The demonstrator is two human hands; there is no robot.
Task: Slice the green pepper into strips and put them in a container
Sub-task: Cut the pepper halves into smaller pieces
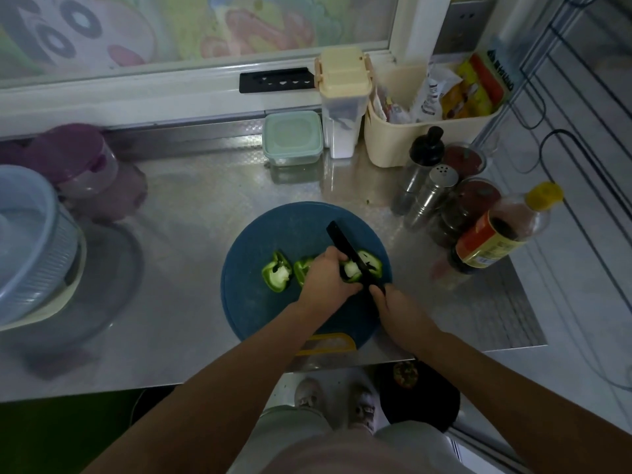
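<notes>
Basin [37,234] far left, contents not visible. Blue board [290,227] carries a loose pepper piece [276,276]. Lidded green box [292,138] sits behind, well apart, closed. Left hand [326,277] curls onto held pepper piece [374,265]. Knife [342,242] crosses it, tip pointing away-left. Right hand [400,313] grips the handle.

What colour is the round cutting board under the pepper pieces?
Blue; the cutting board shows in the head view, the only one.
</notes>
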